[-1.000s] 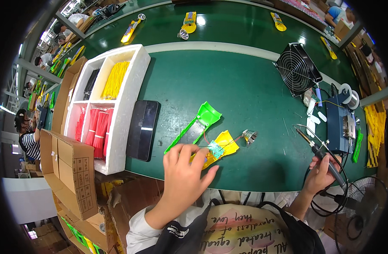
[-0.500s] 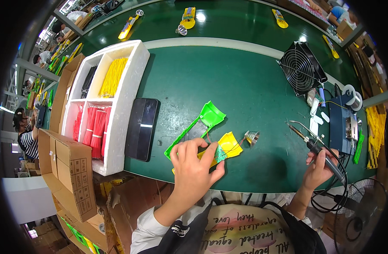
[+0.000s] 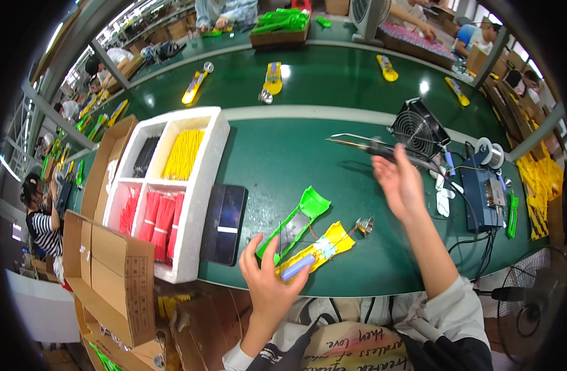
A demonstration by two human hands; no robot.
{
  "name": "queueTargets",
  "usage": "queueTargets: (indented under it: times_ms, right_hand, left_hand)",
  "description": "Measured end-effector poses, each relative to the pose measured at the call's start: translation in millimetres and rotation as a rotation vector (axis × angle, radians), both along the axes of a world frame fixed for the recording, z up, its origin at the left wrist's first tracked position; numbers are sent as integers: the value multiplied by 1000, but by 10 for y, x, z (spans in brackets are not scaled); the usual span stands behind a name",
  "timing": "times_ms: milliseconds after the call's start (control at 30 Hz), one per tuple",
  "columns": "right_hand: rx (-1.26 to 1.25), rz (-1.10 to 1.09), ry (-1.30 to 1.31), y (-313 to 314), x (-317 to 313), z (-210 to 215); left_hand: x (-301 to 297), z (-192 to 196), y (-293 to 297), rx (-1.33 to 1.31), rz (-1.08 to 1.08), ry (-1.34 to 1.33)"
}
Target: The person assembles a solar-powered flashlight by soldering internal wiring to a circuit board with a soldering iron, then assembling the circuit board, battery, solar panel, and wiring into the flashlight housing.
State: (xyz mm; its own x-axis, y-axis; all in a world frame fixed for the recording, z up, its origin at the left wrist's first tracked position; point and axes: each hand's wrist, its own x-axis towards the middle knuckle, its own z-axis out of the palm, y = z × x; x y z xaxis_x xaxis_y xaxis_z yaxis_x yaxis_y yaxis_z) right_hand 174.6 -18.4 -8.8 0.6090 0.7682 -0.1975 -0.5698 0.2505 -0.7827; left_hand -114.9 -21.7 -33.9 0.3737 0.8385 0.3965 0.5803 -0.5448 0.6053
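My right hand (image 3: 404,185) is raised over the far right of the bench, holding a black-handled soldering iron (image 3: 382,150) whose thin metal tip points left. Low at the centre, my left hand (image 3: 271,287) has its fingers spread around the near ends of two flashlight shell halves. The green shell half (image 3: 314,203) lies beside the yellow shell half (image 3: 340,238). A purple battery cell (image 3: 297,267) sits in the yellow one near my left thumb, beside a small circuit board (image 3: 325,248). Thin wires run from there to a silver reflector (image 3: 365,226).
Left of the hands are a dark phone (image 3: 224,226) and a white foam box (image 3: 218,139) with red, yellow and black wires. On the right stand a black fan (image 3: 417,128), a blue soldering station (image 3: 481,195) and a solder spool (image 3: 490,153). Yellow flashlight bodies (image 3: 272,77) lie beyond.
My right hand has swung up and inward with the soldering iron, away from the right edge. My left hand has shifted off the circuit board, spreading its fingers; the battery now shows. The view has tilted upward.
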Motion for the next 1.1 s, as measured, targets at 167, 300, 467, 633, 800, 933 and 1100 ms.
queueTargets:
  times_ms: [167, 300, 467, 633, 800, 933, 1100]
  right_hand:
    - [-57, 342, 316, 812, 497, -349]
    - [-241, 400, 377, 1068, 470, -443]
    - [-491, 238, 176, 1072, 290, -444]
    - [-637, 273, 68, 969, 368, -390]
    - [-698, 287, -405, 900, 229, -381]
    - [-588, 258, -454, 707, -60, -110]
    - [-481, 149, -907, -385, -195, 329]
  left_hand:
    - [10, -83, -5, -14, -109, -45]
    - [-88, -145, 15, -22, -101, -52]
    - [-147, -193, 68, -39, -128, -48]
    - [-130, -186, 90, -46, -174, -72]
    - [-168, -228, 86, -97, -296, -140]
    - [-190, -167, 99, -103, -283, -124]
    - [-124, -106, 136, -114, -323, 111]
